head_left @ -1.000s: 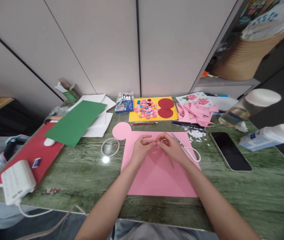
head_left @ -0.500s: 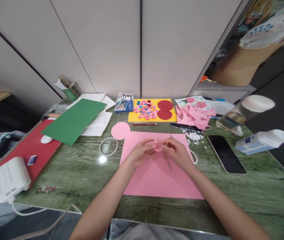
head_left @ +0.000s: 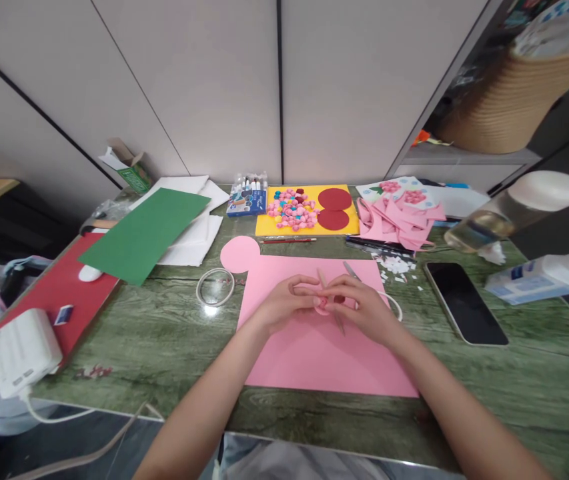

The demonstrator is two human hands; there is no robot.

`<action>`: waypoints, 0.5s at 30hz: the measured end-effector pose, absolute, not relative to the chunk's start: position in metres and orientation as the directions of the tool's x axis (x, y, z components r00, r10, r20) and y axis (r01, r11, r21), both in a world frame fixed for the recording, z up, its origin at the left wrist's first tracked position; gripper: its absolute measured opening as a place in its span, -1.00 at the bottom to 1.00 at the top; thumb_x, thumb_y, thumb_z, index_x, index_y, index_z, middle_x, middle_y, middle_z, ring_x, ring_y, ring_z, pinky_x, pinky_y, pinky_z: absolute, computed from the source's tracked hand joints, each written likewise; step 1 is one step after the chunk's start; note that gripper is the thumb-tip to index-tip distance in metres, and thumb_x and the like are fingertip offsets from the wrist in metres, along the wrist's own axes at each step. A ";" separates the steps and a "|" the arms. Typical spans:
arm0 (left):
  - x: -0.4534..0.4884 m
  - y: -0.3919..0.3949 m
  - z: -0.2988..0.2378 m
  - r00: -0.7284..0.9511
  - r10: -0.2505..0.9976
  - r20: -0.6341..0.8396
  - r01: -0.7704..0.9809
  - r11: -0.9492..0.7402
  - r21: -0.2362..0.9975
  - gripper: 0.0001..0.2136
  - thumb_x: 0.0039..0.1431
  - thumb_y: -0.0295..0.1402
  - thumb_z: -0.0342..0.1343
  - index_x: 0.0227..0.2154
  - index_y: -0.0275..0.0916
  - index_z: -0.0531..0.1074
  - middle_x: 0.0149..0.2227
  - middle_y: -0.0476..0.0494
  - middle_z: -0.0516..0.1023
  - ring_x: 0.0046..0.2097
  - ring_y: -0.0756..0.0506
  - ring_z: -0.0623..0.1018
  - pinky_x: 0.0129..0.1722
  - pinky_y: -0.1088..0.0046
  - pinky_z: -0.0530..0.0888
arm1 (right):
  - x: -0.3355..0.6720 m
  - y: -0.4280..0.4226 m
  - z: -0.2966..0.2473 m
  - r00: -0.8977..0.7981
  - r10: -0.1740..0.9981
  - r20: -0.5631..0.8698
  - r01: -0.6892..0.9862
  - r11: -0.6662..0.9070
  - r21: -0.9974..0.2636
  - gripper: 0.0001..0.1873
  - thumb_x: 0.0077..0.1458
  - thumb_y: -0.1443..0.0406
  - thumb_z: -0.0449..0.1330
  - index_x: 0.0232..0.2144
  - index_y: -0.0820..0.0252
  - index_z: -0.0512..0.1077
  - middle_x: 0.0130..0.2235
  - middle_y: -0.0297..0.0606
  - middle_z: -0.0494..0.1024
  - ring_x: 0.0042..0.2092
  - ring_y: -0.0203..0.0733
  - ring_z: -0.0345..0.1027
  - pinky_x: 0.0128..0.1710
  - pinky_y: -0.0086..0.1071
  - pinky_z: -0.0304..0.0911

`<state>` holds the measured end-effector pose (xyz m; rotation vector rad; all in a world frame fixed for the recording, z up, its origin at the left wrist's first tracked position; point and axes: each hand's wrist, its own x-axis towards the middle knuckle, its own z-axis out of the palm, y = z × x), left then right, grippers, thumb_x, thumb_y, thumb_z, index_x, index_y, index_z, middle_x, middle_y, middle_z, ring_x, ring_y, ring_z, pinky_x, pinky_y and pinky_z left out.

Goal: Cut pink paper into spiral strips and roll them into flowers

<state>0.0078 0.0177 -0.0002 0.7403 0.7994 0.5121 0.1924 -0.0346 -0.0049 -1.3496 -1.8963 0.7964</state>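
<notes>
Both my hands meet over a large pink paper sheet (head_left: 314,353) on the green table (head_left: 164,333). My left hand (head_left: 284,303) and my right hand (head_left: 361,308) pinch a small rolled pink paper strip (head_left: 322,305) between their fingertips. A thin wooden stick (head_left: 331,303) runs through the roll, held in my right hand. Scissors (head_left: 354,273) with white handles lie just behind my right hand on the pink sheet.
A black phone (head_left: 464,301) lies to the right, with a clear bottle (head_left: 514,210) and a white bottle (head_left: 544,275) beyond it. A yellow sheet (head_left: 309,213) with paper rolls, pink scraps (head_left: 397,223), a green sheet (head_left: 147,233), a tape ring (head_left: 215,287) and a white charger (head_left: 24,350) surround the hands.
My hands have drawn a little nearer to me while turning the pink roll on the stick; the roll now sits lower between the fingertips. The camera shifted slightly.
</notes>
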 end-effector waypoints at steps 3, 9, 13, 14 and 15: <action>0.007 0.018 -0.001 0.601 0.656 -0.456 -0.130 0.643 0.755 -0.52 -0.32 -0.44 0.40 -0.24 -0.29 0.38 -0.47 -0.02 0.59 -0.43 -0.02 0.57 -0.28 0.44 0.36 | 0.192 -0.035 -0.006 -0.255 0.951 0.175 0.546 0.291 -0.786 -0.82 0.13 0.28 0.17 -0.19 0.00 0.51 -0.22 -0.27 0.47 -0.17 -0.19 0.39 -0.16 -0.24 0.31; 0.006 0.020 -0.004 0.550 0.712 -0.438 -0.159 0.603 0.782 -0.53 -0.26 -0.42 0.39 -0.22 -0.28 0.37 -0.39 -0.12 0.61 -0.37 -0.04 0.57 -0.30 0.44 0.36 | 0.189 -0.042 0.022 -0.063 0.961 0.269 0.655 0.243 -0.716 -0.78 0.14 0.32 0.15 -0.13 0.13 0.43 -0.24 -0.25 0.43 -0.39 -0.30 0.36 -0.32 -0.34 0.31; 0.005 0.022 -0.004 0.522 0.724 -0.450 -0.168 0.605 0.779 -0.54 -0.24 -0.42 0.38 -0.21 -0.27 0.36 -0.36 -0.15 0.61 -0.35 -0.02 0.57 -0.36 0.50 0.32 | 0.181 -0.080 0.050 -0.100 0.888 0.449 0.801 0.339 -0.493 -0.83 0.16 0.37 0.12 -0.18 0.12 0.40 -0.38 -0.31 0.45 -0.37 -0.27 0.36 -0.30 -0.35 0.26; 0.005 0.022 -0.003 0.514 0.727 -0.456 -0.166 0.606 0.778 -0.54 -0.24 -0.42 0.38 -0.21 -0.27 0.36 -0.36 -0.16 0.61 -0.34 -0.02 0.56 -0.39 0.52 0.30 | 0.180 -0.097 0.052 -0.127 0.877 0.463 0.816 0.358 -0.454 -0.84 0.16 0.38 0.12 -0.20 0.11 0.41 -0.44 -0.34 0.44 -0.41 -0.28 0.35 -0.32 -0.36 0.25; 0.005 0.023 -0.003 0.509 0.729 -0.458 -0.168 0.605 0.778 -0.54 -0.24 -0.41 0.38 -0.22 -0.26 0.36 -0.36 -0.16 0.61 -0.35 -0.02 0.56 -0.41 0.53 0.28 | 0.180 -0.118 0.051 -0.137 0.882 0.451 0.819 0.357 -0.449 -0.84 0.15 0.38 0.13 -0.20 0.11 0.41 -0.46 -0.36 0.44 -0.44 -0.30 0.34 -0.31 -0.36 0.26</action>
